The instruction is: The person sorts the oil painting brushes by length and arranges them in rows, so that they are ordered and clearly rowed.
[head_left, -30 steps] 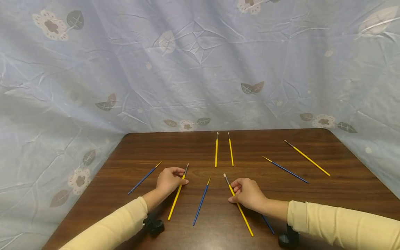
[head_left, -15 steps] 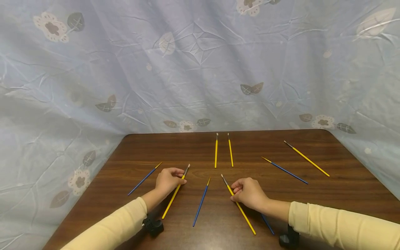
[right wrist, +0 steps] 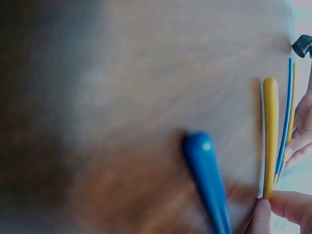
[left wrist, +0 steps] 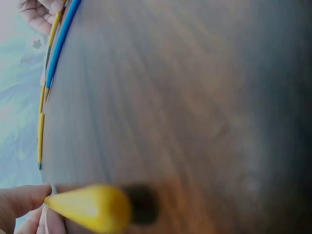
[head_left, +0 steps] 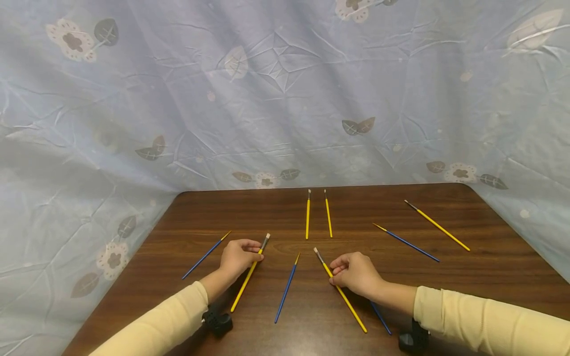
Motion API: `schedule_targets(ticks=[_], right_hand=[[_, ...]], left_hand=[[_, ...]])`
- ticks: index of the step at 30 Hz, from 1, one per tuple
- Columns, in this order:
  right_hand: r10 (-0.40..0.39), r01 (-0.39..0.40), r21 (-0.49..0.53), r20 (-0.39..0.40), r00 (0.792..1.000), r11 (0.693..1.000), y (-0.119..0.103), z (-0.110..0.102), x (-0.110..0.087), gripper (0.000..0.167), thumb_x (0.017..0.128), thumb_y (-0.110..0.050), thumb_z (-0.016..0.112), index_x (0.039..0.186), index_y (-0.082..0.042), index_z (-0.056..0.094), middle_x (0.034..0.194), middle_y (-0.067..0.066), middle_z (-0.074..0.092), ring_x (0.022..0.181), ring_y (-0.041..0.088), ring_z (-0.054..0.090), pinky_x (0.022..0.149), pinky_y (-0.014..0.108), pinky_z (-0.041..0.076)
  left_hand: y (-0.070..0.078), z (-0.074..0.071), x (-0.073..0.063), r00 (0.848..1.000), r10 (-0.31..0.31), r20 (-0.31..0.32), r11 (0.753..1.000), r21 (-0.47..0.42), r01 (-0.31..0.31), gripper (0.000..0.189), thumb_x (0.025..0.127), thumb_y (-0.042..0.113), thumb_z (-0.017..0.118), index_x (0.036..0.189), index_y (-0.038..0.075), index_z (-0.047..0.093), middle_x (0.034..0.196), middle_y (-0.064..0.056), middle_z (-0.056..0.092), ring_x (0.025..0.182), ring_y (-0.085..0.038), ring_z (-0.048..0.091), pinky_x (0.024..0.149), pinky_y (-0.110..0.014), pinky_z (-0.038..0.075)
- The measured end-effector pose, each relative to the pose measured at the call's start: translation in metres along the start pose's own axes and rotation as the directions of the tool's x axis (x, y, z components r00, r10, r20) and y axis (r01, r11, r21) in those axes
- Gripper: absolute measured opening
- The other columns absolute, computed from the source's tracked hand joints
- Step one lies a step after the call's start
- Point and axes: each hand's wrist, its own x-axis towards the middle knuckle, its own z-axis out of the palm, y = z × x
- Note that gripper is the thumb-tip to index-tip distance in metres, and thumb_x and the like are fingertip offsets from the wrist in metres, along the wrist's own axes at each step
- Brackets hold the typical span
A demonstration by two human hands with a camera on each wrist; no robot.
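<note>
My left hand (head_left: 240, 257) pinches a yellow-handled paintbrush (head_left: 246, 287) between thumb and fingers, near its metal ferrule, bristles pointing away from me. In the left wrist view the rounded handle end (left wrist: 100, 209) looms close to the camera. Another yellow paintbrush (head_left: 349, 302) is pinched by my right hand (head_left: 356, 273), its pale bristles leaning toward the middle. The two brushes slant toward each other. Between them lies a blue paintbrush (head_left: 287, 291). A second blue paintbrush (head_left: 380, 318) lies partly hidden beneath my right wrist; its handle end (right wrist: 200, 144) is near in the right wrist view.
Two yellow paintbrushes (head_left: 308, 217) (head_left: 329, 217) lie side by side at the back of the brown table (head_left: 222, 207). A blue one (head_left: 411, 244) and a yellow one (head_left: 443, 229) lie at right, another blue one (head_left: 206, 256) at left. Patterned cloth (head_left: 285, 123) hangs behind.
The left brush's handle end has swung slightly left. The right brush has turned a little, its bristles shifting left and its handle end right. Both hands have stayed almost in place.
</note>
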Motion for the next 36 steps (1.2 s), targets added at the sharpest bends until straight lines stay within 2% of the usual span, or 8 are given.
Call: schedule_targets(ticks=[5,14,23,36], right_hand=[[0.028,-0.028,0.044,0.011,1.0,0.999,0.0,0.0,0.001,0.025,0.068,0.004,0.08,0.091,0.005,0.07,0.071,0.003,0.064,0.064,0.014,0.062,0.055,0.024,0.055],[0.046,-0.059,0.163,0.079,0.996,0.985,-0.009,-0.009,0.001,0.024,0.075,0.007,0.071,0.098,0.01,0.066,0.077,0.009,0.064,0.067,0.018,0.064,0.061,0.028,0.058],[0.037,-0.059,0.234,0.098,0.995,0.97,-0.014,-0.019,0.006,0.027,0.078,0.008,0.07,0.104,0.014,0.065,0.081,0.01,0.063,0.072,0.017,0.064,0.067,0.031,0.06],[0.068,-0.092,0.242,0.104,0.992,0.966,-0.022,-0.031,0.019,0.029,0.085,0.003,0.067,0.113,0.012,0.063,0.086,0.01,0.065,0.078,0.021,0.066,0.069,0.037,0.06]], left_hand=[[0.0,-0.003,0.001,0.997,-0.058,0.05,0.993,-0.102,0.062,0.024,0.076,-0.004,0.078,0.1,-0.003,0.072,0.083,-0.005,0.071,0.068,-0.013,0.065,0.056,-0.027,0.056],[0.004,-0.012,0.003,0.989,-0.11,0.101,0.985,-0.12,0.122,0.02,0.083,0.001,0.074,0.102,-0.003,0.071,0.086,-0.007,0.071,0.074,-0.018,0.066,0.064,-0.032,0.058],[0.012,-0.012,0.006,0.983,-0.112,0.144,0.98,-0.149,0.134,0.022,0.086,0.003,0.072,0.107,-0.002,0.07,0.09,-0.007,0.071,0.08,-0.019,0.066,0.066,-0.034,0.058],[0.03,-0.022,0.016,0.965,-0.112,0.236,0.965,-0.205,0.162,0.029,0.09,0.005,0.069,0.116,-0.004,0.066,0.104,-0.012,0.068,0.094,-0.025,0.065,0.078,-0.037,0.058]])
